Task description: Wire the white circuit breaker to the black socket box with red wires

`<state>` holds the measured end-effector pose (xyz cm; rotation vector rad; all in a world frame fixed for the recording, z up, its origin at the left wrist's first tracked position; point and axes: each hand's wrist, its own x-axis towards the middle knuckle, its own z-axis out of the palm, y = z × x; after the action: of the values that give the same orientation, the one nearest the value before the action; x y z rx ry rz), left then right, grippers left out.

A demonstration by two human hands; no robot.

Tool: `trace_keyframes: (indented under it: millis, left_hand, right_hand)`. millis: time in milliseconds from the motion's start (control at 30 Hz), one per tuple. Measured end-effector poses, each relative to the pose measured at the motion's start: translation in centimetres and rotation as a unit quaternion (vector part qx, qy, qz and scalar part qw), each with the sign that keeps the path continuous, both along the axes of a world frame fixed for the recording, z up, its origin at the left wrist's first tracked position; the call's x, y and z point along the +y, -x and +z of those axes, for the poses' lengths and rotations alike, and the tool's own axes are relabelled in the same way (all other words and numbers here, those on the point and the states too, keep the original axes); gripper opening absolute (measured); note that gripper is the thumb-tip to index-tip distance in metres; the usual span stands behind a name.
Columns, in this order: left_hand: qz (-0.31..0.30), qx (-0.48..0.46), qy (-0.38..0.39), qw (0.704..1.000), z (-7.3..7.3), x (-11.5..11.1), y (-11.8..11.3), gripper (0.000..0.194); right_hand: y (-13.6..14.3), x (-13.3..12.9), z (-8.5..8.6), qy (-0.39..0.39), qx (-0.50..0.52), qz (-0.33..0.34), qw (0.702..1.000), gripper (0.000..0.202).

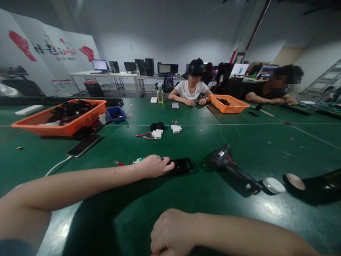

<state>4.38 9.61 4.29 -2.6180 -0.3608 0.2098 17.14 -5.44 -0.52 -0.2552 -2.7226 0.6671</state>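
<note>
My left hand (156, 166) is closed, with its fingertips on the left part of a long black plastic housing (183, 165) that lies flat on the green table. Partly hidden behind that wrist is a white and green block (137, 161) with a red wire and ring terminal (119, 163). Nearer the camera, my right hand (172, 231) is curled with its knuckles up; its fingertips and anything in them are out of sight. To the right of the housing lies a black cordless screwdriver (223, 160) with a red trigger.
Farther back are white blocks (176, 129), one with red wires (157, 134), and a black part (157, 126). At left stand an orange basket (71, 128), a blue bin (119, 115) and a phone (84, 145). Two co-workers (192, 90) sit beyond, near another orange basket (231, 108).
</note>
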Motion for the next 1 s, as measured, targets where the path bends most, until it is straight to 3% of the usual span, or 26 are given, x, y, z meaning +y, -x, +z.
trace_keyframes:
  millis: [433,733,1000]
  left_hand:
    - [0.049,-0.091,-0.019,0.995,-1.7,0.2,-0.3,0.036]
    - [0.148,-0.12,0.025,0.981,-2.7,1.4,0.4,0.033]
    - [0.276,-0.141,0.06,0.949,-2.2,1.6,3.1,0.036]
  right_hand:
    - [0.0,0.2,-0.5,-0.007,0.0,0.002,1.0,0.038]
    - [0.0,0.1,-0.5,0.004,0.026,0.002,1.0,0.037]
    - [-0.1,0.1,-0.3,0.015,0.018,0.006,1.0,0.037]
